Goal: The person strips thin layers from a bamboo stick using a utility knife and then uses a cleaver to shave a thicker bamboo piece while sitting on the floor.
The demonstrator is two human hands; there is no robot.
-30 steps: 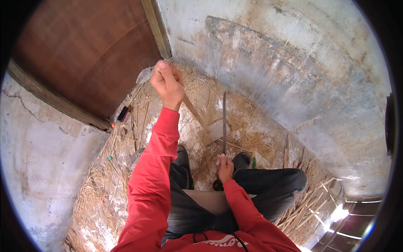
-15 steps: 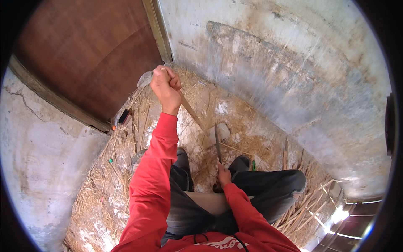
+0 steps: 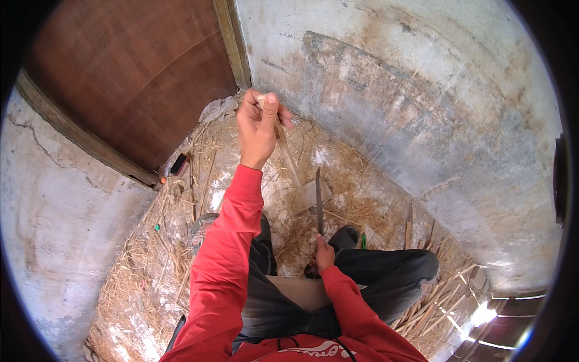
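Note:
My left hand (image 3: 260, 123), raised with the arm stretched out, is closed round the upper end of a narrow wooden strip (image 3: 291, 160). The strip slants down to a pale block (image 3: 310, 196) on the floor, and its low end is near the block's left side; I cannot tell whether they touch. Low between my knees, my right hand (image 3: 324, 253) grips the handle of a long knife (image 3: 319, 196). Its dark blade points away from me and lies over the block in this view, apart from the strip.
Straw and shavings (image 3: 139, 271) cover the floor. A pile of wooden strips (image 3: 443, 295) lies at the right. A brown door (image 3: 126, 72) and stained walls (image 3: 398, 102) enclose the corner. Near the door lies a dark brush-like object (image 3: 179, 164); a green item (image 3: 363, 240) is beside my right shoe.
My left hand has turned and shifted slightly right, its thumb now showing on the strip's end. The strip stands steeper. The knife has moved slightly, its blade pointing straighter ahead.

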